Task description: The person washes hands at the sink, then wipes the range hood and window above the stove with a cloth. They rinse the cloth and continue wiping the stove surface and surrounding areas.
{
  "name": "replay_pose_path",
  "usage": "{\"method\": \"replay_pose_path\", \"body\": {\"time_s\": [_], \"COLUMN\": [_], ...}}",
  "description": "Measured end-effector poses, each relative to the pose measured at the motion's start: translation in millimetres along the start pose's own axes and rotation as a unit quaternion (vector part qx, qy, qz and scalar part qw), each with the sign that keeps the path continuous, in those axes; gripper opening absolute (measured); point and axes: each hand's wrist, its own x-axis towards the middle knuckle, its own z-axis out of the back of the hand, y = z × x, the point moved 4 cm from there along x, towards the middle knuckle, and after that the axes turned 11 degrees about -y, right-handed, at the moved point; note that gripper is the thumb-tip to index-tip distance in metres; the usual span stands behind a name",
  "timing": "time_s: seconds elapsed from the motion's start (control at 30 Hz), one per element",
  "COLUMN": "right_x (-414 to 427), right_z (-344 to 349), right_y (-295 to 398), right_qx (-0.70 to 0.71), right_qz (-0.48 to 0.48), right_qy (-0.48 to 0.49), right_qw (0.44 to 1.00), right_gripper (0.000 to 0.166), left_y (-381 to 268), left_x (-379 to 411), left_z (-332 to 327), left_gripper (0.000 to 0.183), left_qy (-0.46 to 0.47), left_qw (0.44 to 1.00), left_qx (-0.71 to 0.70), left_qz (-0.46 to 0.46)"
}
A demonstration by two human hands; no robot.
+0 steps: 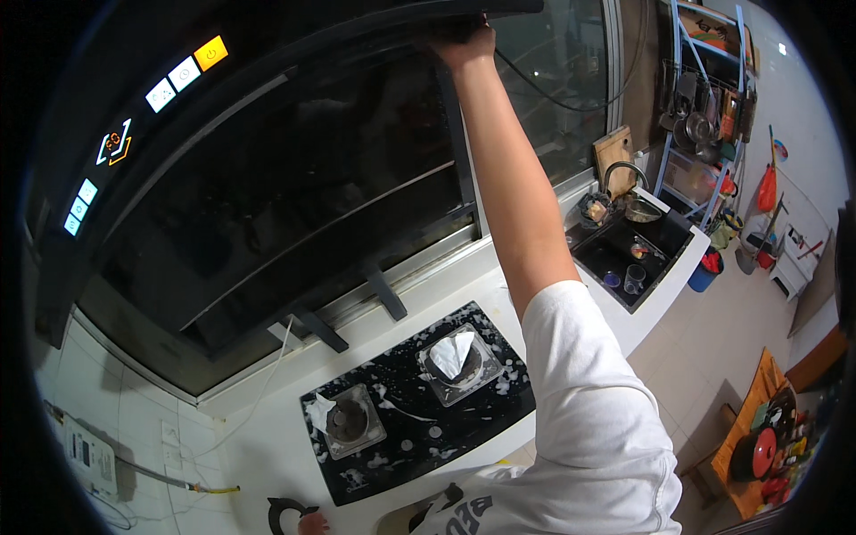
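My right arm reaches up past the window, and my right hand (471,47) is at the underside of the dark range hood (401,17); its fingers are mostly hidden in shadow. Low in the picture, at the counter's front edge, part of my left hand (313,523) shows beside a dark curved handle (282,511); its grip is unclear. Between them lies a black glass gas cooktop (401,408) spotted with white foam. Crumpled white paper or cloth (451,353) covers part of the right burner, and another white piece (321,411) rests at the left burner.
A black sink (625,264) with cups stands to the right, near a wooden cutting board (614,157). Behind it is a rack (702,114) of pans. A gas meter (90,455) hangs at the left. A wooden table (742,428) with a red-lidded pot (762,453) stands lower right.
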Motion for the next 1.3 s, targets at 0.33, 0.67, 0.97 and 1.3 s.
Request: {"method": "replay_pose_path", "body": {"time_s": [0.33,0.67,0.97,1.3], "right_x": [-62,-112,-181,-136], "right_z": [-37,-77,-98,64], "right_y": [17,-63,-184,-133], "right_qx": [-0.145,-0.406,-0.403,-0.264], "right_qz": [0.283,0.526,0.451,-0.033], "right_qy": [-0.033,-0.076,-0.027,-0.175], "right_qw": [0.948,0.744,0.795,0.948], "right_gripper": [0.055,0.057,0.057,0.02], "left_y": [10,-3,-215,-67], "left_x": [13,42,99,59], "left_z": [-6,-23,-61,-61], "left_gripper": [0.042,0.03,0.021,0.025], "left_qy": [-0.02,-0.076,-0.029,0.053], "left_qw": [0.995,0.923,0.992,0.996], "left_qx": [0.099,0.295,-0.082,0.045], "left_qz": [0.021,-0.234,-0.089,0.049]}}
